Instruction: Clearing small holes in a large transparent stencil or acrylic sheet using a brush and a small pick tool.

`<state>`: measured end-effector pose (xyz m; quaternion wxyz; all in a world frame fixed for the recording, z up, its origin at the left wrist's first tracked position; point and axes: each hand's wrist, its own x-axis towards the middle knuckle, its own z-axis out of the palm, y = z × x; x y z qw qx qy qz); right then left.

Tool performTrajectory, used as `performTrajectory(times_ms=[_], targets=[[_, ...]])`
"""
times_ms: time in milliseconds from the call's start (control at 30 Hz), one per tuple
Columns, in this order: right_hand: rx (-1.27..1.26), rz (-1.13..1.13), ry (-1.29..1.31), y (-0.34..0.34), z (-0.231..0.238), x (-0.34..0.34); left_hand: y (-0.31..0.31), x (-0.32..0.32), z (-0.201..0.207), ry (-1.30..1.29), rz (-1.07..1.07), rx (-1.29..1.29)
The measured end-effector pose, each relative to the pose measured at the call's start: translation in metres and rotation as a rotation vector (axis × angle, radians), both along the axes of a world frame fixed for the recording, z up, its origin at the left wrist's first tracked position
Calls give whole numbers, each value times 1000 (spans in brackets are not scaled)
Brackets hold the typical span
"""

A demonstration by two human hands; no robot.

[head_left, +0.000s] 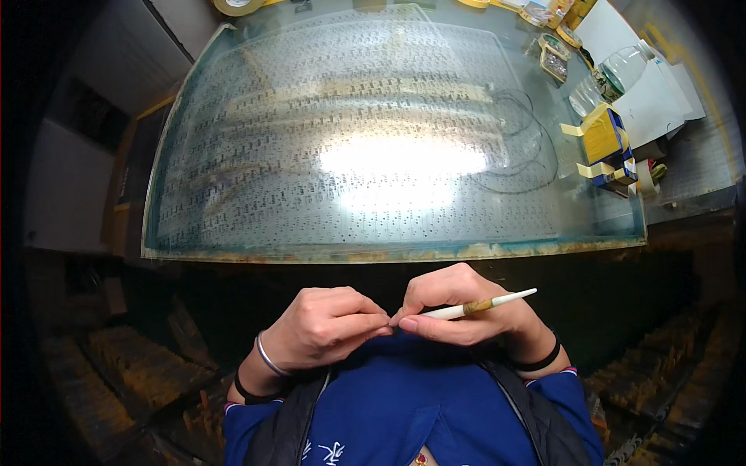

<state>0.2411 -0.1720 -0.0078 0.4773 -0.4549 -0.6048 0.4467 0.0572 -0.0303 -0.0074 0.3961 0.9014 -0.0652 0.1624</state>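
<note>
Up far, glossy glass tabletop (256, 194) w/ dot-printed sheet, dim room; near, right hand (466, 311) pinching slim white pen-like stick (486, 304), left hand (326, 326) fingertips pressed together at its tip

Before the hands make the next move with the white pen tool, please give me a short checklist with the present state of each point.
1. Right hand grips the pen tool: ok, fingers wrap it and the white end sticks out to the right.
2. Left hand meets the tool's tip: ok, its pinched fingertips touch the right thumb there.
3. Something small held at the tip: cannot tell, hidden by the fingers.
4. Both hands off the glass panel: ok, they are near the chest, below its front edge.
5. Panel surface readable: not ok, strong glare in the middle.
6. Black cable on the panel's right side: ok, away from the hands.
</note>
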Motion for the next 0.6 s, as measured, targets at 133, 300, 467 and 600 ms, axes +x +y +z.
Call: performTrajectory(times_ms=[133,300,467,600], targets=[[65,44,-12,2,-2,0,0,0,0,12,-24,-11],[50,93,-69,2,1,4,1,-1,-2,48,-56,-26],[42,75,-61,0,3,6,4,-3,-2,55,-46,-36],[52,60,-6,-3,4,11,8,-6,-2,104,25,-12]])
